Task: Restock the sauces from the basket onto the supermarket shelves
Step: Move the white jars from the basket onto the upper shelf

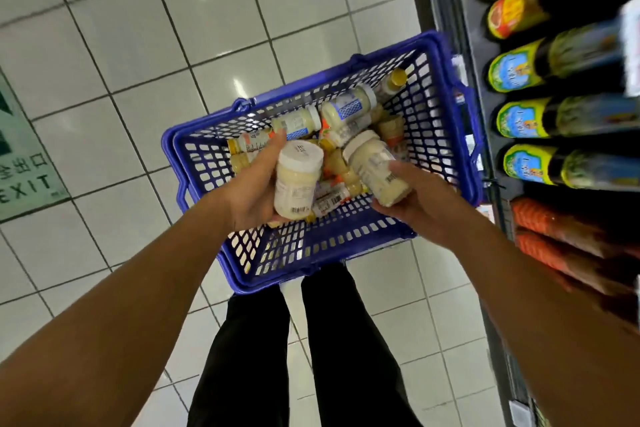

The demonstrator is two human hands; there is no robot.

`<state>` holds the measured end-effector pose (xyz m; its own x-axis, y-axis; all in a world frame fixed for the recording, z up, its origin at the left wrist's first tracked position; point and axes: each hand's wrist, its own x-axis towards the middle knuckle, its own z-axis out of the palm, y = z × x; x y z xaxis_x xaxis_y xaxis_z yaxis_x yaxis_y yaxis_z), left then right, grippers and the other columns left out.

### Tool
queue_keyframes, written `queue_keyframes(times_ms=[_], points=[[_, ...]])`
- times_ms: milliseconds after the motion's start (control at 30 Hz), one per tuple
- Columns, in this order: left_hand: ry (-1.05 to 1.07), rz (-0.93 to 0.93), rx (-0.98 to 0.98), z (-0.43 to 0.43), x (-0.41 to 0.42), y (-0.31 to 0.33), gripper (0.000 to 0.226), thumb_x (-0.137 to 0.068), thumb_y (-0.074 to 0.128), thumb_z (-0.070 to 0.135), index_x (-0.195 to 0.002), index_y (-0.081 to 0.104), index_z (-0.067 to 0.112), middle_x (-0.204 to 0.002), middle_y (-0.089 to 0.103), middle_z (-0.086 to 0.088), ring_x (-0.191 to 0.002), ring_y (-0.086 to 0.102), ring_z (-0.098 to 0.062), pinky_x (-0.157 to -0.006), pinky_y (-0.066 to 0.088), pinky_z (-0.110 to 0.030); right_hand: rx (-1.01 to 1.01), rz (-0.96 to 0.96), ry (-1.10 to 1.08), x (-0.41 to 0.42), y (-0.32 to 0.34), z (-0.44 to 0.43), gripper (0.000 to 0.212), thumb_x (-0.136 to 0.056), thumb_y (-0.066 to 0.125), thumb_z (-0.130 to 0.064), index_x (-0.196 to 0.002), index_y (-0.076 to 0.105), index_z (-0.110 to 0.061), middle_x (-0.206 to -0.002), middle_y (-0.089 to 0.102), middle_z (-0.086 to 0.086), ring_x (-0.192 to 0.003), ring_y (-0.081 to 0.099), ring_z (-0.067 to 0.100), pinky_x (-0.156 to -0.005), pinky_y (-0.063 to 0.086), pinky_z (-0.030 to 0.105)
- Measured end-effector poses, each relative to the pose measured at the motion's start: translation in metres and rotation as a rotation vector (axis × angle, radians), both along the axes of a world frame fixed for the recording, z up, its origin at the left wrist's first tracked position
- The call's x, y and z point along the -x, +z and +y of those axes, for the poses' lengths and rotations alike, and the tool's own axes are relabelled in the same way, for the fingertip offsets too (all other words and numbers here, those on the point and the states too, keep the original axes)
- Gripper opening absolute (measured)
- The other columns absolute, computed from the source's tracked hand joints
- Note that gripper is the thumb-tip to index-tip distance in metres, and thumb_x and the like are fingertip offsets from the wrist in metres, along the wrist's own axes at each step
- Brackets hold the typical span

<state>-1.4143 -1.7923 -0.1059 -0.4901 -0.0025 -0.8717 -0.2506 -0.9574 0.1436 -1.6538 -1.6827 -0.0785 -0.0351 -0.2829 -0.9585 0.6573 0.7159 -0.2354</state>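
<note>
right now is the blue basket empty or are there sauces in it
Not empty. The blue basket holds a loose pile of white-capped jars and small bottles lying on their sides.

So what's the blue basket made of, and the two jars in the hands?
The blue basket looks like moulded plastic: glossy, one colour, with a grid of holes. The left hand grips one jar, the right hand another jar: both see-through, showing creamy sauce; glass or clear plastic, unclear which.
</note>
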Motion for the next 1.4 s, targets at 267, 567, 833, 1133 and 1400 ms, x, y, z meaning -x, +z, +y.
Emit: queue_keyframes(times_ms=[267,567,833,1133,1400], points=[[0.005,0.242,0.141,-0.017,0.022,0.122,0.095,-0.07,0.046,0.079,-0.146,0.045,0.023,-0.137,0.059,-0.016,-0.117,0.064,-0.031,-0.09,0.057,-0.045,0.342,-0.04,-0.062,-0.03,0.127,-0.002,0.043,-0.075,0.065,-0.008,-0.117,0.061,-0.007,-0.103,0.072,0.012,-0.093,0.07,0.026,-0.079,0.06,0.043],[-0.188,0.275,0.607,-0.021,0.041,0.303,0.052,-0.078,0.073,0.05,-0.118,0.066,0.018,-0.109,0.075,-0.01,-0.094,0.073,-0.026,-0.073,0.059,-0.035,0.608,0.32,-0.233,-0.066,0.303,0.008,0.051,-0.076,0.064,-0.007,-0.126,0.055,-0.006,-0.11,0.07,0.016,-0.097,0.068,0.029,-0.076,0.055,0.038],[-0.124,0.448,0.707,-0.006,0.065,0.463,0.035,-0.072,0.075,0.021,-0.104,0.07,0.008,-0.102,0.074,-0.017,-0.091,0.07,-0.031,-0.082,0.057,-0.042,0.716,0.5,-0.498,-0.08,0.456,0.041,0.033,-0.086,0.057,-0.026,-0.117,0.063,-0.016,-0.106,0.073,0.008,-0.085,0.07,0.018,-0.066,0.056,0.031],[-0.242,0.704,0.861,0.054,0.106,0.635,0.062,-0.069,0.069,0.036,-0.121,0.06,0.003,-0.101,0.071,-0.015,-0.081,0.068,-0.025,-0.066,0.059,-0.035,0.772,0.941,-0.564,-0.086,0.61,0.114,0.048,-0.079,0.067,-0.022,-0.124,0.055,-0.009,-0.108,0.074,0.014,-0.086,0.071,0.028,-0.065,0.057,0.036],[-0.389,0.997,0.798,0.128,0.128,0.741,0.042,-0.077,0.066,0.037,-0.107,0.07,0.008,-0.101,0.076,-0.011,-0.085,0.072,-0.019,-0.072,0.059,-0.034,0.805,1.134,-0.659,-0.092,0.704,0.192,0.046,-0.073,0.074,-0.039,-0.112,0.065,-0.016,-0.089,0.073,0.019,-0.068,0.061,0.032,-0.064,0.043,0.042]])
